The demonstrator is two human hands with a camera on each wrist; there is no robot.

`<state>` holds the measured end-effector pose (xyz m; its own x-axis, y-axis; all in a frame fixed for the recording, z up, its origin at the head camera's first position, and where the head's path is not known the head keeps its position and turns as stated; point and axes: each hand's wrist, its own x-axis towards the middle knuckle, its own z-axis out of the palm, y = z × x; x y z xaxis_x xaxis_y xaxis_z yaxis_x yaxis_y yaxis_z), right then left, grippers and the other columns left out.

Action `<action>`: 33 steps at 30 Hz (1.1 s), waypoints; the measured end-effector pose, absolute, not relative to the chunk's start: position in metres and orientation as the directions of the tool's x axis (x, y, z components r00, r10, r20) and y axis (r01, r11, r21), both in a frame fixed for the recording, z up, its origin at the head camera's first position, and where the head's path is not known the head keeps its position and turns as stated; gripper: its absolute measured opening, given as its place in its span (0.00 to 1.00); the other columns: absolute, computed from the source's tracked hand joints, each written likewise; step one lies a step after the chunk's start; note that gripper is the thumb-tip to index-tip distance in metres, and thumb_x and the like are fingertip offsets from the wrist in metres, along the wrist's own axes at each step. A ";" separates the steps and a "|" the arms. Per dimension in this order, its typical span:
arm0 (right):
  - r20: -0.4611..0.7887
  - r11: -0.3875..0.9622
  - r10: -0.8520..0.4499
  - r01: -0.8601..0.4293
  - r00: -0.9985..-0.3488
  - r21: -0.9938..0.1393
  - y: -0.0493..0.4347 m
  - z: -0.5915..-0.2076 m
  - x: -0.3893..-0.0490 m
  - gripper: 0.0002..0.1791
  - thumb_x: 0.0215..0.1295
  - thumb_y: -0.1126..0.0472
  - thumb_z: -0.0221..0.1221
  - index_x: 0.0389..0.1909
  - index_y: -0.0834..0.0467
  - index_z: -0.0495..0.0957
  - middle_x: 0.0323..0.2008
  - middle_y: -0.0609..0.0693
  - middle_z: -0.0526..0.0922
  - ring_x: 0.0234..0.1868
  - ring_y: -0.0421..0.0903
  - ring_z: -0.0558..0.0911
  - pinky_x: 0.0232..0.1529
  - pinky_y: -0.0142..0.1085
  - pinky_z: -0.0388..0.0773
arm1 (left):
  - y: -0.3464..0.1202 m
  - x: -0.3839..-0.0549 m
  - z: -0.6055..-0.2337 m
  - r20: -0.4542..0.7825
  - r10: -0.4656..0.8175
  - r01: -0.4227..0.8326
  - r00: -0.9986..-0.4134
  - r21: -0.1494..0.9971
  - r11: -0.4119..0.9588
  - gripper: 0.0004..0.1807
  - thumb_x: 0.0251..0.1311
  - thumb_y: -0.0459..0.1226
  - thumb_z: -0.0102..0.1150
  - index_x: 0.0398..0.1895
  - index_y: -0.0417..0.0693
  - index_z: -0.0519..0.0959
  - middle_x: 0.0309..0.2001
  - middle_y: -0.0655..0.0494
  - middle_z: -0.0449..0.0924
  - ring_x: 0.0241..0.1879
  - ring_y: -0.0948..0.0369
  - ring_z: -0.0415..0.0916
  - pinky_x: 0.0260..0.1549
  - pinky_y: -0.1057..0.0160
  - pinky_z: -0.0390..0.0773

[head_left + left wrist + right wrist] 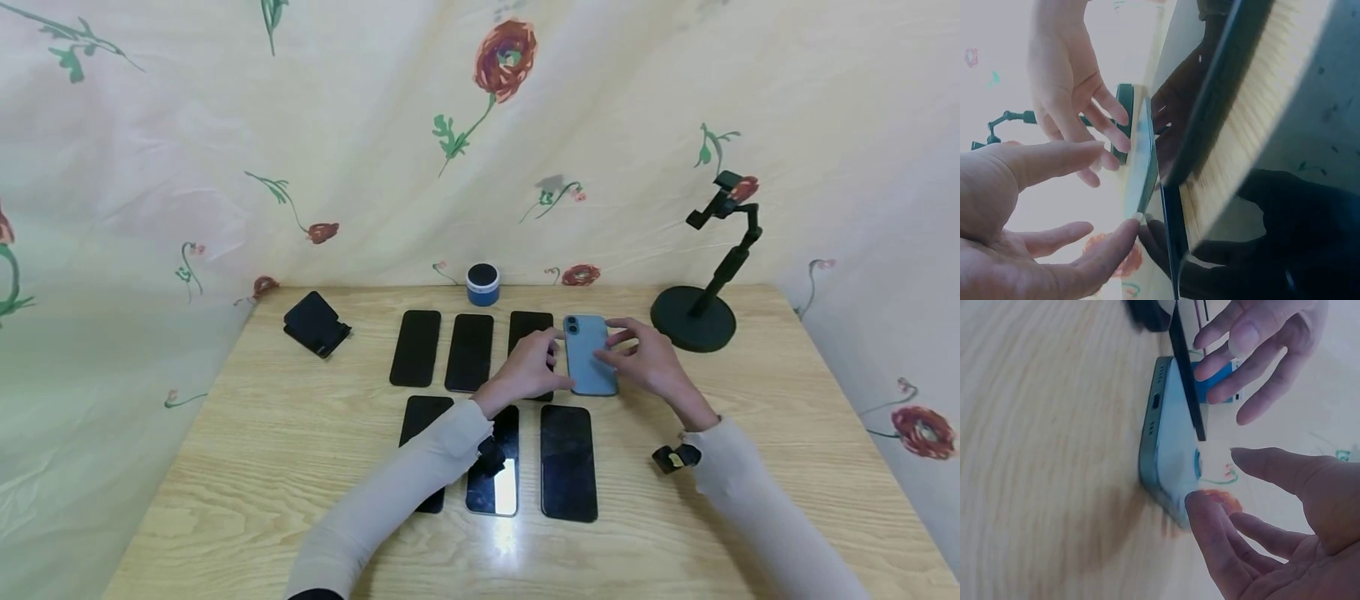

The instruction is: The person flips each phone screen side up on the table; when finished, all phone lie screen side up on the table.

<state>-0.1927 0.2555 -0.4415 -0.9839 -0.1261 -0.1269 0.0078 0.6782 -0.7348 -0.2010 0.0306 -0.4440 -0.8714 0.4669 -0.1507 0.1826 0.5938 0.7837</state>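
Observation:
A light-blue phone [592, 367] lies back-up on the table, its camera at the far left corner. My left hand [531, 367] reaches over a dark phone [525, 323] at its left; in the left wrist view a fingertip [1129, 228] appears to touch the blue phone's edge. My right hand [648, 360] hovers at the other side, thumb over the phone's back, and in the right wrist view a finger [1200, 509] meets or nearly meets its far edge. Both hands have parted, relaxed fingers, with nothing gripped.
Other dark phones lie screen-up in two rows, including one at far left [416, 348] and one in front [567, 462]. A black stand [693, 318] rises at right, a folded black holder [315, 323] sits at left, and a blue round speaker [483, 287] stands at the back.

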 end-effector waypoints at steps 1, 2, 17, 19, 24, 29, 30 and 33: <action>-0.125 0.681 -0.122 0.009 -0.985 -0.732 0.257 -0.442 -0.193 0.35 0.72 0.57 0.64 0.74 0.68 0.66 0.56 0.71 0.82 0.51 0.66 0.86 0.40 0.44 0.89 | 0.034 -0.201 -0.444 -0.156 0.460 0.184 -0.874 0.770 0.611 0.41 0.59 0.39 0.76 0.75 0.44 0.69 0.61 0.44 0.77 0.52 0.56 0.78 0.49 0.65 0.81; -0.125 0.683 -0.119 0.010 -0.985 -0.730 0.258 -0.442 -0.193 0.35 0.73 0.57 0.64 0.74 0.68 0.66 0.56 0.71 0.82 0.51 0.66 0.87 0.40 0.44 0.89 | 0.037 -0.200 -0.443 -0.164 0.453 0.184 -0.876 0.755 0.630 0.42 0.59 0.40 0.76 0.75 0.45 0.69 0.60 0.44 0.76 0.51 0.56 0.77 0.47 0.65 0.80; -0.214 0.675 -0.124 0.075 -0.969 -0.734 0.275 -0.450 -0.217 0.31 0.79 0.53 0.57 0.72 0.70 0.67 0.57 0.72 0.80 0.42 0.52 0.90 0.39 0.34 0.86 | 0.080 -0.187 -0.441 -0.251 0.360 0.159 -0.898 0.578 0.800 0.42 0.62 0.51 0.73 0.77 0.57 0.67 0.72 0.46 0.67 0.61 0.51 0.71 0.58 0.52 0.80; -0.225 0.684 -0.121 0.083 -0.967 -0.724 0.276 -0.450 -0.223 0.31 0.79 0.53 0.55 0.72 0.70 0.68 0.58 0.72 0.80 0.41 0.50 0.90 0.38 0.32 0.85 | 0.085 -0.186 -0.442 -0.244 0.361 0.189 -0.900 0.528 0.828 0.41 0.62 0.53 0.72 0.77 0.57 0.67 0.71 0.45 0.66 0.61 0.51 0.72 0.55 0.54 0.82; -0.248 0.698 -0.116 0.099 -0.962 -0.709 0.278 -0.452 -0.237 0.29 0.80 0.54 0.53 0.73 0.68 0.68 0.58 0.71 0.78 0.43 0.51 0.88 0.40 0.34 0.86 | 0.099 -0.185 -0.444 -0.221 0.368 0.276 -0.903 0.356 0.893 0.42 0.63 0.58 0.69 0.77 0.56 0.67 0.71 0.45 0.66 0.63 0.50 0.72 0.49 0.58 0.83; -0.260 0.685 -0.117 0.112 -0.958 -0.720 0.276 -0.452 -0.243 0.28 0.81 0.54 0.51 0.73 0.66 0.68 0.59 0.71 0.77 0.45 0.53 0.87 0.42 0.35 0.87 | 0.109 -0.183 -0.445 -0.222 0.355 0.299 -0.908 0.249 0.921 0.41 0.63 0.60 0.66 0.76 0.57 0.68 0.67 0.48 0.68 0.62 0.51 0.71 0.47 0.60 0.82; -0.263 0.681 -0.120 0.113 -0.957 -0.723 0.276 -0.452 -0.244 0.28 0.81 0.54 0.51 0.73 0.66 0.68 0.59 0.71 0.77 0.46 0.53 0.87 0.42 0.35 0.87 | 0.111 -0.183 -0.446 -0.220 0.354 0.304 -0.909 0.230 0.925 0.40 0.63 0.61 0.66 0.75 0.57 0.68 0.67 0.48 0.69 0.62 0.51 0.71 0.47 0.60 0.82; -0.272 0.676 -0.141 0.108 -0.952 -0.729 0.276 -0.452 -0.246 0.28 0.82 0.54 0.50 0.73 0.66 0.68 0.58 0.71 0.76 0.45 0.52 0.86 0.41 0.35 0.87 | 0.115 -0.181 -0.446 -0.216 0.344 0.311 -0.914 0.176 0.934 0.39 0.64 0.62 0.65 0.74 0.57 0.69 0.67 0.49 0.69 0.61 0.52 0.70 0.46 0.62 0.81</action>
